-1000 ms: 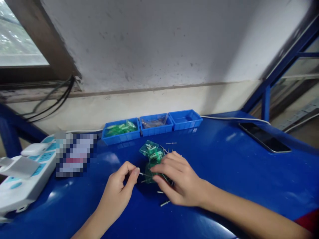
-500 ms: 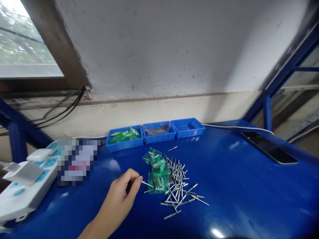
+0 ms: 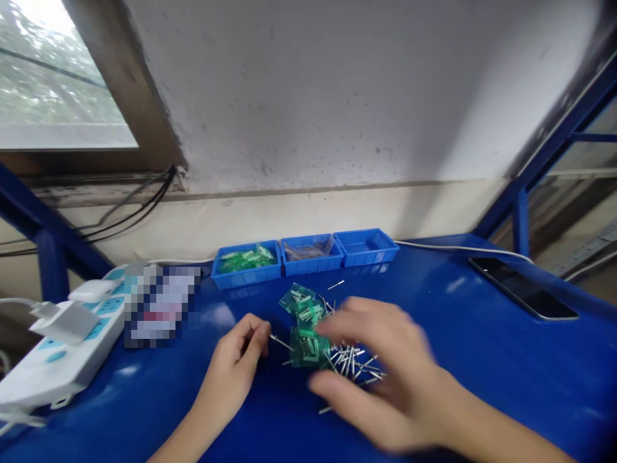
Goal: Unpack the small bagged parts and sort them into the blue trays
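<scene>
Left hand [image 3: 240, 350] pinching pin [image 3: 281, 342], right hand [image 3: 402, 376] open over pile [image 3: 349, 361], gap between

Glossy blue tabletop [image 3: 457, 360], metallic rivets [image 3: 348, 360].

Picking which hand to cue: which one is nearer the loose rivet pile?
Right. The right hand is spread open over the right side of the rivet pile; the left hand is left of it, beyond the green packets, pinching one rivet.

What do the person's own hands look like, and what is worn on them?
The left hand and right hand are both without gloves. No watch, bracelet or sleeve shows. No ring shows either, though the right is blurred.
</scene>
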Action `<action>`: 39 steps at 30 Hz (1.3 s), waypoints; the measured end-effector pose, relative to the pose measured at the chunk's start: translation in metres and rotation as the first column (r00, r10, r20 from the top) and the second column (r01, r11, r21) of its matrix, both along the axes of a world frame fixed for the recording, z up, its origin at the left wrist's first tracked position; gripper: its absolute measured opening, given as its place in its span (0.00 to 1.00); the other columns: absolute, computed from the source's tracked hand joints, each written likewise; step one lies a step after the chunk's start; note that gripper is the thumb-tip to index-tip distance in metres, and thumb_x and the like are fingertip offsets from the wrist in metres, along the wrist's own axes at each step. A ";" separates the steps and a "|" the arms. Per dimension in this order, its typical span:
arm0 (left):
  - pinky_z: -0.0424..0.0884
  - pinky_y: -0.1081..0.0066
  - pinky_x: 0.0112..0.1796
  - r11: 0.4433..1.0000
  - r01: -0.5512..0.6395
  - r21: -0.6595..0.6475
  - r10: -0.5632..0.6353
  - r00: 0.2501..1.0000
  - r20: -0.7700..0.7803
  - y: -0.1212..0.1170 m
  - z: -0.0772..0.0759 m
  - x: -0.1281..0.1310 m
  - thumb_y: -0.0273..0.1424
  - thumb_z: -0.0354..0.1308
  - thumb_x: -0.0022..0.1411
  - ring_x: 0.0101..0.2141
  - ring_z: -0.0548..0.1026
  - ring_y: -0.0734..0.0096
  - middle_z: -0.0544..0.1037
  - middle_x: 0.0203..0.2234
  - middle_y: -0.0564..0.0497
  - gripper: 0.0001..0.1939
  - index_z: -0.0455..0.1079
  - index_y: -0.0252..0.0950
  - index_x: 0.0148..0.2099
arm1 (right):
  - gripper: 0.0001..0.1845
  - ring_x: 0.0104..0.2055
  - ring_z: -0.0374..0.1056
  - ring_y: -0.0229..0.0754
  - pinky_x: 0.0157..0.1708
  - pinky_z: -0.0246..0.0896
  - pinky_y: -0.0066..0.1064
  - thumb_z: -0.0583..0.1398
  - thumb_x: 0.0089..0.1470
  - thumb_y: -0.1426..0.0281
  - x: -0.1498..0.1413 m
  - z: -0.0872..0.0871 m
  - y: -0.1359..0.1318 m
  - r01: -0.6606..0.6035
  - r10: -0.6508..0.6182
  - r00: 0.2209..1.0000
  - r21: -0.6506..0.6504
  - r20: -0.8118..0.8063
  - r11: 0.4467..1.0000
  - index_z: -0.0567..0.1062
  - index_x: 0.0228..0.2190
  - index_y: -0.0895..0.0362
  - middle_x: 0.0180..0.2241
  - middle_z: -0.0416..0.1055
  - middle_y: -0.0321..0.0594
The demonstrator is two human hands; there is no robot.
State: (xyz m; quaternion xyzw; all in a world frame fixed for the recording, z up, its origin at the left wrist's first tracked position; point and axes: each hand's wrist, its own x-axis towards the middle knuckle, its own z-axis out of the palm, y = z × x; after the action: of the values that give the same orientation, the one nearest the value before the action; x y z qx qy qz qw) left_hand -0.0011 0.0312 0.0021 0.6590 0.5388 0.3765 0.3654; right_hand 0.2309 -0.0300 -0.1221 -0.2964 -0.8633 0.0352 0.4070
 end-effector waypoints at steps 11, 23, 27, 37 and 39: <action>0.58 0.75 0.27 0.996 -0.077 -0.044 0.082 0.986 0.143 -0.012 -0.001 0.015 0.45 0.46 0.64 0.22 0.61 0.76 0.61 0.19 0.58 0.20 0.57 0.37 0.26 | 0.09 0.30 0.64 0.39 0.29 0.60 0.32 0.55 0.55 0.72 -0.043 0.134 0.034 0.076 -0.071 0.995 -0.071 0.069 0.995 0.68 0.40 0.58 0.31 0.69 0.41; 0.60 0.73 0.26 0.998 0.058 0.032 -0.055 0.994 -0.096 -0.009 0.004 0.010 0.45 0.42 0.65 0.21 0.64 0.74 0.64 0.17 0.56 0.24 0.59 0.36 0.21 | 0.10 0.24 0.63 0.36 0.25 0.56 0.27 0.48 0.62 0.73 -0.044 0.121 0.048 0.174 -0.175 0.984 0.031 0.033 0.984 0.68 0.33 0.59 0.24 0.68 0.38; 0.63 0.73 0.30 0.976 0.202 0.082 -0.179 0.957 -0.228 -0.011 0.008 0.009 0.40 0.42 0.67 0.26 0.69 0.72 0.70 0.23 0.54 0.17 0.67 0.38 0.34 | 0.17 0.19 0.61 0.35 0.22 0.50 0.27 0.45 0.63 0.68 -0.028 0.128 0.068 0.286 -0.290 0.955 0.078 0.057 0.955 0.67 0.26 0.58 0.19 0.67 0.36; 0.59 0.64 0.38 0.914 0.360 0.184 -0.141 0.709 -0.691 -0.009 -0.001 0.002 0.31 0.51 0.62 0.39 0.67 0.60 0.73 0.34 0.52 0.05 0.68 0.41 0.38 | 0.21 0.28 0.70 0.45 0.24 0.51 0.29 0.50 0.58 0.58 0.058 0.148 0.133 0.826 -0.789 0.556 -0.070 0.262 0.559 0.67 0.47 0.58 0.30 0.74 0.44; 0.58 0.64 0.38 0.919 0.347 0.189 -0.123 0.707 -0.697 -0.009 0.000 0.001 0.32 0.52 0.61 0.39 0.67 0.60 0.73 0.34 0.52 0.04 0.67 0.40 0.38 | 0.20 0.29 0.70 0.45 0.25 0.53 0.30 0.50 0.58 0.58 0.049 0.139 0.126 0.763 -0.692 0.631 -0.120 0.349 0.635 0.68 0.46 0.57 0.30 0.74 0.43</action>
State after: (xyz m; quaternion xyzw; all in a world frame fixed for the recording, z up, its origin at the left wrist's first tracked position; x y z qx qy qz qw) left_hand -0.0006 0.0226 0.0020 0.8621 0.4791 0.1417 0.0850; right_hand 0.2803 0.0956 0.0170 -0.6736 -0.7021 -0.0633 0.2220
